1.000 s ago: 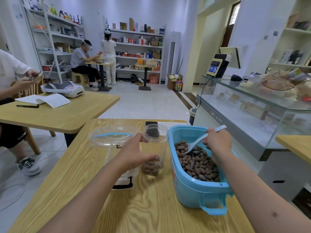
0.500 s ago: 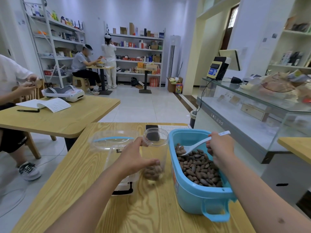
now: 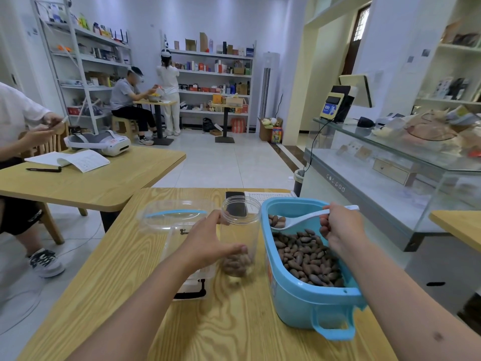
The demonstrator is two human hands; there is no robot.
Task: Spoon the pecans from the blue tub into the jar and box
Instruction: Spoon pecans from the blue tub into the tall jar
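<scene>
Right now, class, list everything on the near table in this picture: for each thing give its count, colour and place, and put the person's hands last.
Table: one, light wood, under everything.
Tub: one, blue, right side of the table.
Pecans: many, brown, in the tub; a few in the jar bottom and on the spoon.
Jar: one, clear, open, upright, left of the tub.
Box: one, clear with a blue seal, left of the jar.
Spoon: one, white, loaded, over the tub's far end.
Phone: one, black, behind the jar.
Paper: one sheet, white, at the far edge.
Left hand: grips the jar.
Right hand: holds the spoon handle.
</scene>
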